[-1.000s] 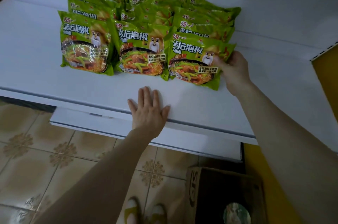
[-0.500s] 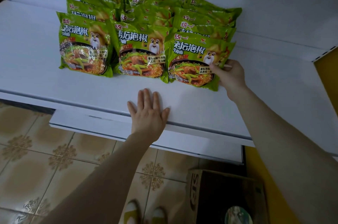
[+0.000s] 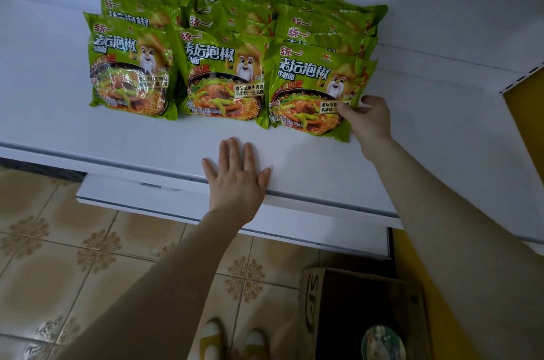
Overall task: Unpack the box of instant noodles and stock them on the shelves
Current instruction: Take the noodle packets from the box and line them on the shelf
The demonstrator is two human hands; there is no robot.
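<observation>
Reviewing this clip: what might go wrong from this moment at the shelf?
The right hand pinches the front right packet, which sits skewed against the middle packet; on release it may slide or stay crooked. The rows behind lean overlapped, so a hard push might disturb them. The box stands near the feet: a possible trip.

Head view: looks steeply down, close over shelf [image 3: 294, 150].

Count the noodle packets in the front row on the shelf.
3. The left packet and the middle packet are untouched; the right packet is pinched at its right edge by the right hand. Rear packets overlap behind them, some likely hidden.
</observation>
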